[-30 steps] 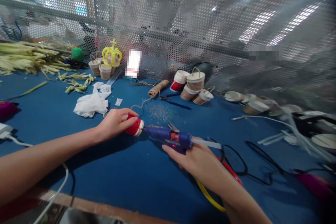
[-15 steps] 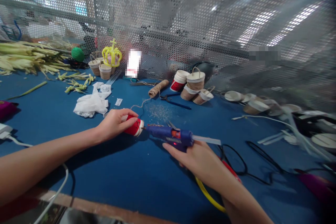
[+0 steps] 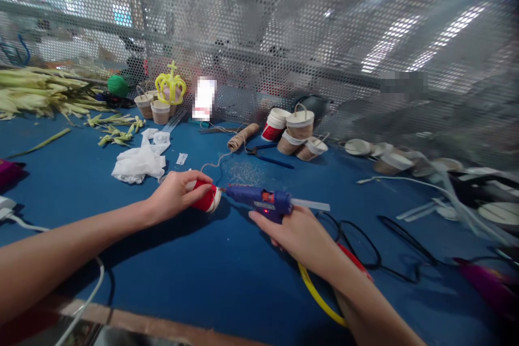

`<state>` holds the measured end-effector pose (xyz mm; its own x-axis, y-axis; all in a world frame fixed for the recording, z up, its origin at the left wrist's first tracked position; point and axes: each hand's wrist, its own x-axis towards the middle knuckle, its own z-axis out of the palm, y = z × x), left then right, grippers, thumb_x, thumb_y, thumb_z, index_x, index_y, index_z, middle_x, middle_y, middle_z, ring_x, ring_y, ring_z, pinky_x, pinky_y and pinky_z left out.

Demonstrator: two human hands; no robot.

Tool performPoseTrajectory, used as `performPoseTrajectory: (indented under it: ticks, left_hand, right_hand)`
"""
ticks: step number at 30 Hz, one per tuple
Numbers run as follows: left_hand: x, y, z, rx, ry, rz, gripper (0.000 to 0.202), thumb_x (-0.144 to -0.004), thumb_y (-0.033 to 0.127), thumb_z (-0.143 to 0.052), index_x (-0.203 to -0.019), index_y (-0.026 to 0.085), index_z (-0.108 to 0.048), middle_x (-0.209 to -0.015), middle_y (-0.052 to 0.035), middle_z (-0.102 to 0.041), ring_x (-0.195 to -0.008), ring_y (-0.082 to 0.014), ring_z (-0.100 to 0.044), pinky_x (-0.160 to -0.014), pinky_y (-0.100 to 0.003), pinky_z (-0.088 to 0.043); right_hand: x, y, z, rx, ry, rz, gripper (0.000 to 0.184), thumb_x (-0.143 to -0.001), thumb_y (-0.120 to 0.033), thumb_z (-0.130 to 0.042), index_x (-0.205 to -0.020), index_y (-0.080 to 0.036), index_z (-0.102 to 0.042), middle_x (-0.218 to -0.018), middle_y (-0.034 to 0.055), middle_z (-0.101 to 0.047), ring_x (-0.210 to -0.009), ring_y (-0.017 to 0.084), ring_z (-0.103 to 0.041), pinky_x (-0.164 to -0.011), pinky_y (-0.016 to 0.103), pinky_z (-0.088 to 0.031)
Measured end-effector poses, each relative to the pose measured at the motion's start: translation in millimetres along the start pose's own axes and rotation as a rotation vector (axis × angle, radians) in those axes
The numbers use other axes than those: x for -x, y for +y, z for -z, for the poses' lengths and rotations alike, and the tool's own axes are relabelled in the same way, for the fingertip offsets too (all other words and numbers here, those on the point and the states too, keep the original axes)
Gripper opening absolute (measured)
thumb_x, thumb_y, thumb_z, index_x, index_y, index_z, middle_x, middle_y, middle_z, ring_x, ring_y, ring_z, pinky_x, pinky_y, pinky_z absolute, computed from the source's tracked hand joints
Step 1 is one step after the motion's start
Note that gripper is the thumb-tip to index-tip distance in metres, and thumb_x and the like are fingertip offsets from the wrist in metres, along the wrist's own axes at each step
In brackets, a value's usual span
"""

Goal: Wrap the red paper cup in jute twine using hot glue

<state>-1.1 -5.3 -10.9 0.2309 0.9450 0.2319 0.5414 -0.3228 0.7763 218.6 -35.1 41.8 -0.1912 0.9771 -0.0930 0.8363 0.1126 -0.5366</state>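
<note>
My left hand (image 3: 174, 194) is wrapped round a small red and white paper cup (image 3: 206, 199) lying on its side on the blue table (image 3: 194, 275). My right hand (image 3: 298, 235) grips a blue glue gun (image 3: 261, 201) with a clear glue stick sticking out of its back. The gun's nozzle touches the cup's bottom rim. A thin twine strand runs from the cup towards the twine spool (image 3: 242, 137) farther back.
Twine-wrapped cups (image 3: 300, 134) and a red cup stack (image 3: 274, 125) stand behind, with pliers (image 3: 267, 154) beside them. White cloth (image 3: 140, 159), green leaves (image 3: 44, 94), a yellow crown (image 3: 171, 86), black cables (image 3: 365, 248), flat lids (image 3: 389, 159) and a perforated metal screen (image 3: 284, 27) surround the spot.
The glue gun and my right hand have shifted slightly up and left along the cup's base. My left hand keeps the cup in place.
</note>
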Motion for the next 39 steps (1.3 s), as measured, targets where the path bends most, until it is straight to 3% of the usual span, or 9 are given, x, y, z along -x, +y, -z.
performPoseTrajectory:
  ticks: [9, 15, 20, 32, 39]
  left_hand:
    - [0.3, 3.1, 0.8, -0.004, -0.003, 0.024, 0.029, -0.078, 0.037, -0.050, -0.089, 0.016, -0.066, -0.078, -0.0040, -0.070, -0.067, -0.0157, -0.062, -0.062, -0.025, -0.049]
    - [-1.1, 2.6, 0.7, -0.003, -0.004, 0.016, 0.027, -0.078, 0.036, -0.050, -0.088, 0.016, -0.066, -0.079, -0.0042, -0.070, -0.068, -0.0159, -0.061, -0.061, -0.025, -0.048]
    - [-2.5, -0.4, -0.3, 0.056, -0.014, 0.045, 0.030, -0.078, 0.037, -0.051, -0.090, 0.014, -0.066, -0.078, -0.0064, -0.070, -0.067, -0.0166, -0.061, -0.056, -0.024, -0.047]
    - [-2.3, 0.4, -0.2, 0.038, -0.007, 0.042, 0.030, -0.078, 0.037, -0.050, -0.090, 0.015, -0.066, -0.079, -0.0054, -0.070, -0.068, -0.0164, -0.061, -0.059, -0.024, -0.047]
    - [0.0, 3.0, 0.5, -0.017, -0.005, 0.003, 0.028, -0.079, 0.036, -0.049, -0.089, 0.017, -0.066, -0.079, -0.0041, -0.070, -0.068, -0.0160, -0.062, -0.062, -0.025, -0.048]
  right_hand:
    - [-4.8, -3.9, 1.1, 0.029, -0.027, 0.022, 0.029, -0.078, -0.032, -0.048, -0.052, -0.020, -0.047, -0.038, -0.0038, -0.046, -0.040, 0.012, -0.050, -0.049, 0.024, -0.041]
    - [3.2, -1.5, 0.3, 0.080, 0.069, 0.134, 0.014, -0.076, -0.030, -0.050, -0.069, -0.021, -0.058, -0.046, -0.0022, -0.052, -0.048, 0.015, -0.054, -0.050, 0.026, -0.040]
    - [10.2, 0.2, -1.3, 0.099, 0.100, 0.188, 0.013, -0.075, -0.031, -0.052, -0.068, -0.023, -0.058, -0.048, -0.0019, -0.054, -0.053, 0.016, -0.056, -0.050, 0.026, -0.039]
    - [9.8, -0.7, 0.8, 0.024, 0.017, 0.038, 0.019, -0.076, -0.034, -0.051, -0.064, -0.020, -0.056, -0.039, -0.0047, -0.048, -0.036, 0.011, -0.049, -0.042, 0.023, -0.037]
    - [-1.8, -6.9, 1.5, 0.000, -0.007, 0.018, 0.031, -0.077, -0.031, -0.050, -0.048, -0.022, -0.044, -0.034, -0.0039, -0.045, -0.037, 0.012, -0.050, -0.046, 0.024, -0.043]
